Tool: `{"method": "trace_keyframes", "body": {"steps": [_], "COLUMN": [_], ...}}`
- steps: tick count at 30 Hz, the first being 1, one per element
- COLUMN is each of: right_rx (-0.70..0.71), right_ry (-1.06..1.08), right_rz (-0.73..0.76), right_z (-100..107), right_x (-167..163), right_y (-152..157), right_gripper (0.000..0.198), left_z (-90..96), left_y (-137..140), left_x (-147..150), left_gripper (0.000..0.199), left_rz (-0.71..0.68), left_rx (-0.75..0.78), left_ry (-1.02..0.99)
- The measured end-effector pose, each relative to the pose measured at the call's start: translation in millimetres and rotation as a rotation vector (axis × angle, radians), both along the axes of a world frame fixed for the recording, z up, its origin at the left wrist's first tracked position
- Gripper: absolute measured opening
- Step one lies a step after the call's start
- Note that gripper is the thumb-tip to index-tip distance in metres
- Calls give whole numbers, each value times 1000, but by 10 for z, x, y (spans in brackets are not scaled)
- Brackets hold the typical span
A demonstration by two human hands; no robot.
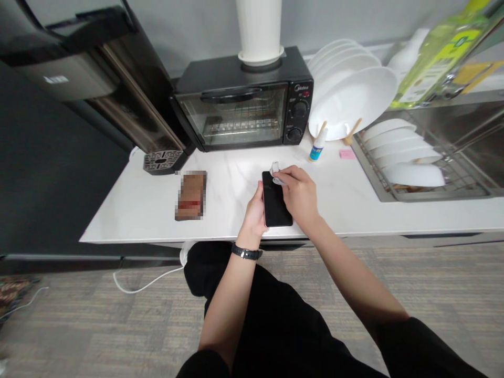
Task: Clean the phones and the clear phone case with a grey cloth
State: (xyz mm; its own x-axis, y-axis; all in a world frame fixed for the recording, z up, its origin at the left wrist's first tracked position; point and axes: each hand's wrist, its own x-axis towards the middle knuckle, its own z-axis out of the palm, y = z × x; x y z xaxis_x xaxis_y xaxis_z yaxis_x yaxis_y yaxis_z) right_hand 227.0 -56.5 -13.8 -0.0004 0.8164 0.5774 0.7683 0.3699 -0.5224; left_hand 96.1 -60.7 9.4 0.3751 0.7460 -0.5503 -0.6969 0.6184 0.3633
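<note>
A smartphone [276,206] with a dark screen is over the front of the white counter, its screen facing up. Along its left edge my left hand [255,211] grips it, thumb at the side. My right hand [300,195] pinches a small white cloth [275,170] against the upper part of the screen; the fingers hide part of the cloth. Behind the phone stands a small spray bottle [317,147] with a blue and yellow label. Near it on the counter lies a pink block [347,154], perhaps a sponge or notepad.
A black toaster oven [242,100] with a white pot [260,29] on top stands behind. Left are a drink dispenser [163,160] and a blurred-out brown item [190,195]. Right are racked white plates [354,100], a sink [378,178] holding bowls [409,152], and a green bottle [437,60].
</note>
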Motion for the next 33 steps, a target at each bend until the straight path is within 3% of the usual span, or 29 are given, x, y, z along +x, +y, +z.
{"method": "trace_keyframes", "body": {"steps": [8,18,24,33], "right_rx": [-23,40,66,132], "right_ry": [69,6,75,83], "right_rz": [151,248,278,175], "right_z": [20,-135,-200,-274], "right_x": [-115,-125,-48,33], "right_y": [48,-622,-916,-804], "right_gripper": [43,44,50,46], "left_z": [51,-77,-122,-66], "left_y": [-6,-3,-22,-6], "left_x": [19,-12,-18,-24], "left_gripper": [56,61,64,66], "left_rz": [18,-30,-14,-61], "left_rx": [-21,122,178,143], "left_ry": [-36,-16,27,-33]}}
